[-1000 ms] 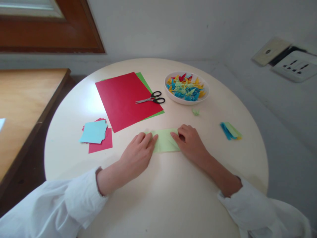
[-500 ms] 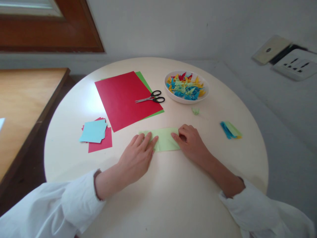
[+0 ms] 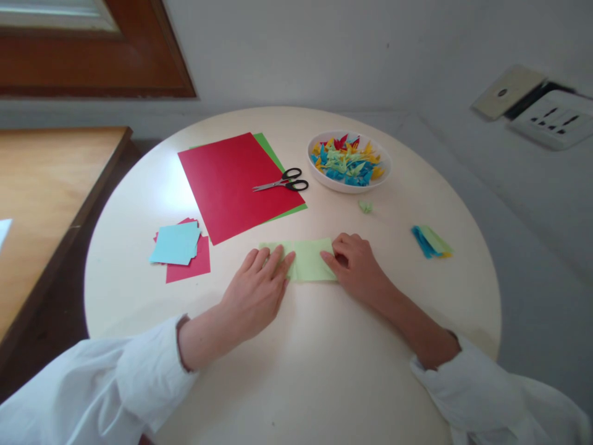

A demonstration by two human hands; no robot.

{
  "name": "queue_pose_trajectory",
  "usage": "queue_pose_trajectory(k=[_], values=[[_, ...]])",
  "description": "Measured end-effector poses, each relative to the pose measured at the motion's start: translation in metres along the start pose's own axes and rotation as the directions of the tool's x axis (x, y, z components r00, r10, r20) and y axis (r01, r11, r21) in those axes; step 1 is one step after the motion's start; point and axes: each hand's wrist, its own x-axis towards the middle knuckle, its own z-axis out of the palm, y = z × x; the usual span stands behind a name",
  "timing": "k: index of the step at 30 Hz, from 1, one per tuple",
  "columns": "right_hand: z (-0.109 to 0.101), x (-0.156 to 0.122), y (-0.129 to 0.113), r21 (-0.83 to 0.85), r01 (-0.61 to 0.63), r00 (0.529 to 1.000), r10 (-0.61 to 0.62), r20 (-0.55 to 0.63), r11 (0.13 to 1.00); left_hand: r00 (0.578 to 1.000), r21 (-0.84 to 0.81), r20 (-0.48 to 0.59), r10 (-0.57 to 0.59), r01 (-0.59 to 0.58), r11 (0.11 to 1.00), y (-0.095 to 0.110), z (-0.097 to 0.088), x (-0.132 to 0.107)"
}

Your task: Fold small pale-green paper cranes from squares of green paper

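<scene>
The left hand (image 3: pixel 257 287) now lies flatter, fingers loosely spread on the green paper (image 3: pixel 311 261), seemingly steadying it; the right hand (image 3: pixel 360 269) still pinches its right end.

A wooden table (image 3: pixel 50 179) stands well apart from a white wall socket (image 3: pixel 553 118).

On the table (image 3: pixel 296 383), a paper strip (image 3: pixel 312 261) lies under the left hand (image 3: pixel 254 289) and the right hand (image 3: pixel 360 264), one at each end. Behind are large sheets (image 3: pixel 231 191), scissors (image 3: pixel 277 183) across their right edge, then a bowl (image 3: pixel 334 185) holding paper figures (image 3: pixel 347 163) (a lone figure (image 3: pixel 365 206) lies before it). Small squares (image 3: pixel 175 244) lie far left; slips (image 3: pixel 430 242), far right.
</scene>
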Motion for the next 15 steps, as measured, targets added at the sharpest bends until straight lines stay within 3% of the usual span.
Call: queue_pose_trajectory(k=[15], values=[[-0.0014,-0.0073,-0.0003,0.049,-0.025,0.998,0.028,-0.061,0.998,0.999,-0.019,0.034,-0.031,0.031,0.999,0.0059,-0.0013,-0.0074]])
